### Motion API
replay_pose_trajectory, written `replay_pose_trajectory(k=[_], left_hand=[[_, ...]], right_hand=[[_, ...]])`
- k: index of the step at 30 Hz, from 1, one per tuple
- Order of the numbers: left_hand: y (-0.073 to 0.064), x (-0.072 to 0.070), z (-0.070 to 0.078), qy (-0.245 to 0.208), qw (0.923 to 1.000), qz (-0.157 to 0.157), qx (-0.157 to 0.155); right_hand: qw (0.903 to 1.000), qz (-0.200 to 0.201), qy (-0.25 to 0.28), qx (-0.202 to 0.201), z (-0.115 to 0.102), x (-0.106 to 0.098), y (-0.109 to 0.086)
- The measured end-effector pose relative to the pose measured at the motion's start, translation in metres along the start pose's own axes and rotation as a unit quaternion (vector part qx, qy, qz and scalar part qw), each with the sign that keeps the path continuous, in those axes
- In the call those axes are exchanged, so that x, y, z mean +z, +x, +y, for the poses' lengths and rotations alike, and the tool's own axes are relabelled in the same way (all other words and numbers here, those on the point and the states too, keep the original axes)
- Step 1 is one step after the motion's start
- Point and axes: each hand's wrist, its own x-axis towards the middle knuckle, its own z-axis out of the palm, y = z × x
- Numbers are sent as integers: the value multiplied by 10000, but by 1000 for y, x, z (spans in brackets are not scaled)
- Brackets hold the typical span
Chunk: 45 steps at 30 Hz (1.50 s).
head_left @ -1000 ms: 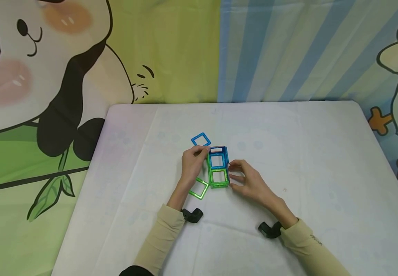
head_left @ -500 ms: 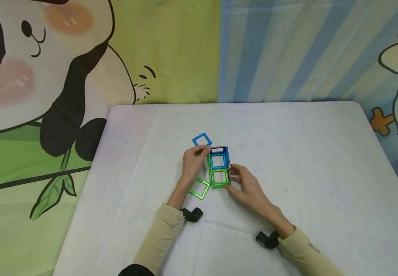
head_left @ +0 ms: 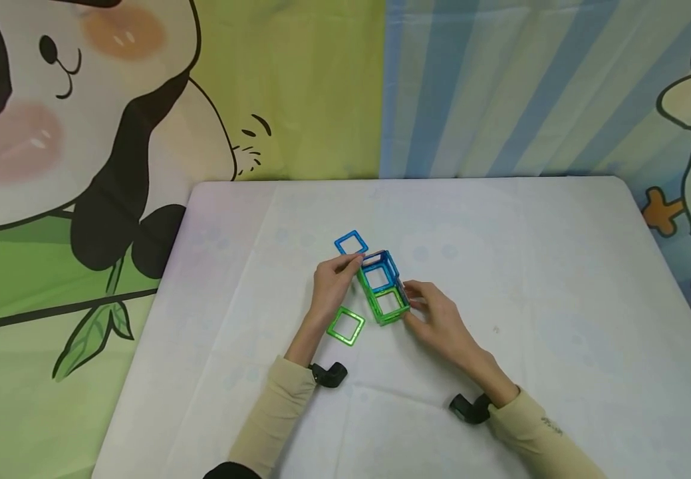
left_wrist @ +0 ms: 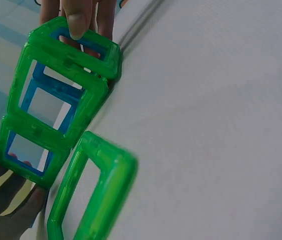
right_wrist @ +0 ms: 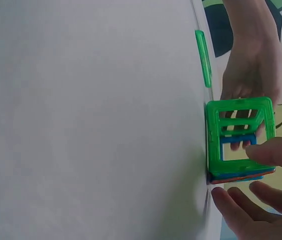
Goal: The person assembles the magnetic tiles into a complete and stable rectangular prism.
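Note:
In the head view, a box of blue and green magnetic tiles (head_left: 376,291) stands mid-table, open at the top, turned slightly askew. Its far part is blue, its near part green. My left hand (head_left: 330,286) pinches the box's far left corner between thumb and fingers. At the near right corner is my right hand (head_left: 441,322); its thumb (right_wrist: 275,151) presses the green end tile while its curled fingers lie along the right side. A loose blue tile (head_left: 351,232) lies beyond the left hand, partly covered by it. Closer in, a loose green tile (head_left: 346,326) lies flat.
A white cloth covers the table (head_left: 537,266). Behind it hangs a printed curtain (head_left: 309,86) with cartoon animals. Each wrist wears a black camera mount, the left one (head_left: 330,375) and the right one (head_left: 469,408) hanging just above the cloth.
The box has turned a little, its near end swinging right, away from the loose green tile. My right hand has shifted along its side to the near corner; my left hand stays at the far corner.

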Motion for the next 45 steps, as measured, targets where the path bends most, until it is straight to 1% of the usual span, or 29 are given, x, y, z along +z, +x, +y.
replay_pose_trajectory(k=[2, 5, 11, 13, 17, 24, 34, 38, 42, 45], left_hand=[[-1, -1, 0, -10, 10000, -12, -2], [-3, -2, 0, 7, 10000, -18, -12], [-7, -2, -2, 33, 10000, -10, 56], [-8, -2, -2, 28, 10000, -12, 68], [-11, -3, -2, 31, 10000, -6, 53], [-17, -2, -1, 111, 9999, -16, -27], [-24, 2, -2, 81, 9999, -83, -60], [-25, 5, -1, 127, 9999, -56, -55], [-26, 7, -1, 201, 9997, -1, -102], [-26, 7, -1, 258, 9996, 1, -130]], right_hand=[[9999, 80, -84, -92, 3, -3, 1], [9996, 141, -200, -119, 6, -9, 4], [9993, 235, -134, 264, 15, -15, 10], [9991, 327, -95, 271, 17, -17, 12], [9986, 412, -189, 271, 19, -20, 16], [9967, 366, -314, 646, 23, -26, 23], [9942, 476, -373, 890, 30, -33, 42], [9936, 505, -373, 934, 33, -35, 50], [9936, 412, -337, 994, 36, -38, 56], [9940, 72, -142, 1085, 40, -42, 57]])
